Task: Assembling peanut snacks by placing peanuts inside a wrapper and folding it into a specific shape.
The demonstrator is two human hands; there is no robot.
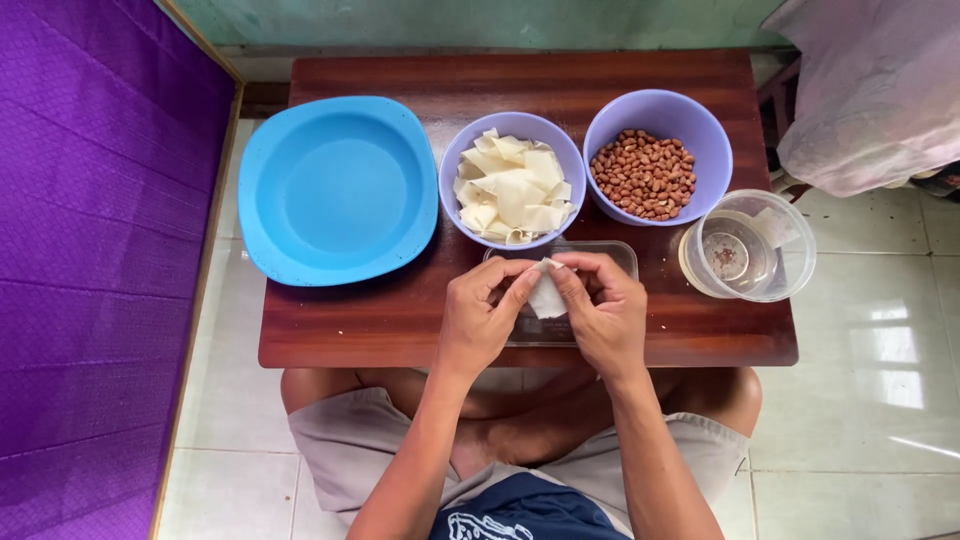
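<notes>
One view only — a head-worn camera, looking almost straight down from above the seated person; the small wooden table point(400, 320) fills the middle of the frame, its far edge toward the top and its near edge just over the crossed legs; the view sits close enough to take in the whole tabletop, with a purple cloth point(90, 250) on the left, tiled floor point(870, 380) on the right — no second view shares the scene.

Both forearms reach forward from the body and converge over the near edge of the desk. The left hand point(480, 315) and right hand point(605, 310) meet fingertip to fingertip, thumbs and forefingers pinched together, knuckles raised, wrists slightly bent inward.
</notes>
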